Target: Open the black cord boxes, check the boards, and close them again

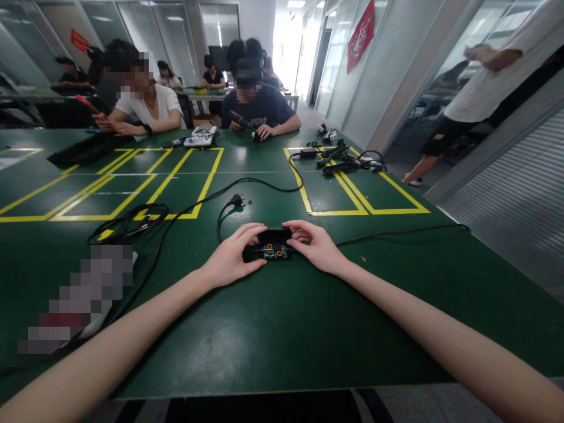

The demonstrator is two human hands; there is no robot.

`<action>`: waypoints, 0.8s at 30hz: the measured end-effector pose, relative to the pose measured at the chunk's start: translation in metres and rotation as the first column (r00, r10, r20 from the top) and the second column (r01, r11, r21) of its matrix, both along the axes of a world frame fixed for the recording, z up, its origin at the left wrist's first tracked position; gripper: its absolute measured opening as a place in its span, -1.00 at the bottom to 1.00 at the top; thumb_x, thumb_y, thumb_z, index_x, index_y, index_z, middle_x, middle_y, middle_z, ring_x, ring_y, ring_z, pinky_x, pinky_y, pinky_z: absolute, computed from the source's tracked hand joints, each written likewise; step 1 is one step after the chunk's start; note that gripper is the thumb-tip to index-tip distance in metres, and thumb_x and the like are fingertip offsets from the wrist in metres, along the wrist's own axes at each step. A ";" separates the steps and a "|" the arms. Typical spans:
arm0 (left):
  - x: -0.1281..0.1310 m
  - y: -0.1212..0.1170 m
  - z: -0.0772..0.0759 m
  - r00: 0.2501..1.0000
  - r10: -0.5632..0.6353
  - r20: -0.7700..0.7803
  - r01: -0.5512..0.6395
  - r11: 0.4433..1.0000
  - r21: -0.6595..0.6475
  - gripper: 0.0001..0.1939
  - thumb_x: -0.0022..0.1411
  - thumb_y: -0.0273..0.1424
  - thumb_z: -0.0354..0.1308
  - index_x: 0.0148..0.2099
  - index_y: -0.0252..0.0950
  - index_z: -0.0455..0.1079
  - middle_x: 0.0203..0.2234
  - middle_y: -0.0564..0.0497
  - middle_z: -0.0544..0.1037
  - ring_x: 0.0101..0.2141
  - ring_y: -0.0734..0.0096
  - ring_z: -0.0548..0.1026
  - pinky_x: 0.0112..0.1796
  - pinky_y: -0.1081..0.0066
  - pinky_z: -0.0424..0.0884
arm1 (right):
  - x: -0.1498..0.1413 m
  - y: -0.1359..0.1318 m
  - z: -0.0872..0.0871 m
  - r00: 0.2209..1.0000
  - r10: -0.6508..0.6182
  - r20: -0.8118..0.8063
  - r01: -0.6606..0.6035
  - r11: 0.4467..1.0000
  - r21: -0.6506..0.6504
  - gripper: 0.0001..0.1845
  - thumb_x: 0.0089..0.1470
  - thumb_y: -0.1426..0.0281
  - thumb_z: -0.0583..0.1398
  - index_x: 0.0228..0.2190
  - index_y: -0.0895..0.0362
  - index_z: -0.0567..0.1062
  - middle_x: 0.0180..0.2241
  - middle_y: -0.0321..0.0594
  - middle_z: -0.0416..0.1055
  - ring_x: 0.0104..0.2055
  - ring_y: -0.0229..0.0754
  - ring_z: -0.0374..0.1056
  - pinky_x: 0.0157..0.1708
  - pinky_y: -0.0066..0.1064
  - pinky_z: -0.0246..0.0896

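Note:
In front of me a black plastic power-adapter case lies opened, its green circuit board [275, 254] with copper-coloured coils and coloured wires showing. The black case cover [274, 234] is tilted up behind the board. My left hand [235, 254] grips the cover's left end with its fingers, thumb stretched to the front left of the case. On the opposite side my right hand [315, 245] pinches the cover's right end. Black cables run out from both sides of the case; a black plug [237, 200] lies just beyond my left hand.
A coiled black cable [132, 223] and a blurred-out object [83, 299] lie to the left. Several adapters and cables [337, 158] sit at the far right near yellow tape outlines [339, 212]. Two people sit across the green table [211, 358]; another person stands at right.

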State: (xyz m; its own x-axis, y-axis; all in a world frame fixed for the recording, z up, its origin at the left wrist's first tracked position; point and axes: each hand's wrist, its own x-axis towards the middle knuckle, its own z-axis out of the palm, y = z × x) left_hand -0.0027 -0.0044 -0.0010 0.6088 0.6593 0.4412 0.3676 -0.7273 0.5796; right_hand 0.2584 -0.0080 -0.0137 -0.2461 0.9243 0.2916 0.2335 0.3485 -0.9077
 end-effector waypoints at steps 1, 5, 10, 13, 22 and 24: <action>0.000 0.000 0.000 1.000 -0.005 0.003 0.005 1.000 -0.005 -0.36 0.24 -0.42 0.34 0.32 -0.17 0.26 0.23 -0.17 0.38 -0.11 0.31 0.58 0.01 0.18 0.61 | 0.000 0.000 0.001 1.000 0.010 0.006 -0.010 1.000 0.000 -0.61 0.07 0.43 0.28 -0.02 0.10 0.55 -0.25 -0.22 0.54 -0.27 -0.21 0.51 -0.20 -0.31 0.50; -0.001 0.000 -0.001 1.000 -0.011 0.008 0.011 1.000 -0.013 -0.41 0.24 -0.43 0.33 0.27 -0.18 0.28 0.20 -0.16 0.39 -0.11 0.32 0.57 -0.02 0.20 0.61 | 0.001 -0.001 0.003 0.999 0.029 0.016 -0.030 0.999 0.025 -0.66 0.10 0.44 0.27 -0.05 0.09 0.55 -0.15 -0.18 0.58 -0.19 -0.17 0.53 -0.13 -0.26 0.52; 0.000 0.000 0.000 1.000 -0.014 0.007 0.014 1.000 0.005 -0.47 0.24 -0.43 0.33 0.22 -0.19 0.30 0.17 -0.15 0.41 -0.09 0.31 0.56 -0.02 0.22 0.60 | 0.001 -0.002 0.002 0.999 0.029 0.018 -0.030 0.998 0.053 -0.68 0.12 0.43 0.26 -0.06 0.09 0.56 -0.12 -0.17 0.59 -0.15 -0.15 0.54 -0.07 -0.22 0.51; 0.000 0.000 0.000 1.000 -0.016 -0.003 0.016 1.000 0.005 -0.48 0.23 -0.43 0.33 0.21 -0.19 0.31 0.13 -0.12 0.44 -0.11 0.32 0.56 -0.04 0.24 0.59 | 0.001 -0.002 0.003 0.999 0.034 0.027 -0.036 0.998 0.049 -0.70 0.13 0.43 0.25 -0.07 0.10 0.55 -0.14 -0.18 0.59 -0.16 -0.15 0.54 -0.07 -0.22 0.51; -0.001 0.000 0.003 0.999 -0.012 -0.029 0.012 1.000 -0.006 -0.60 0.24 -0.41 0.33 0.10 -0.22 0.38 -0.01 -0.08 0.53 -0.07 0.27 0.56 -0.04 0.26 0.57 | 0.003 -0.009 0.017 0.982 0.141 0.124 -0.164 0.967 0.194 -0.84 0.15 0.40 0.29 -0.18 0.08 0.56 -0.16 -0.16 0.50 -0.10 -0.11 0.46 -0.08 -0.21 0.47; 0.000 0.000 0.003 0.999 -0.022 -0.030 0.022 1.000 -0.005 -0.67 0.25 -0.41 0.31 0.05 -0.22 0.41 0.01 -0.09 0.54 -0.02 0.24 0.55 -0.02 0.25 0.56 | 0.004 -0.009 0.017 0.975 0.163 0.152 -0.196 0.953 0.230 -0.84 0.12 0.42 0.29 -0.20 0.08 0.54 -0.15 -0.16 0.48 -0.09 -0.11 0.44 -0.09 -0.23 0.44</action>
State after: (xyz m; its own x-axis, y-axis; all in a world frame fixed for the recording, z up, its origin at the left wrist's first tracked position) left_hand -0.0032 -0.0042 0.0018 0.6360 0.6480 0.4191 0.3690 -0.7324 0.5723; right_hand 0.2622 -0.0171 0.0033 -0.4524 0.7669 0.4553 0.2572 0.6010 -0.7567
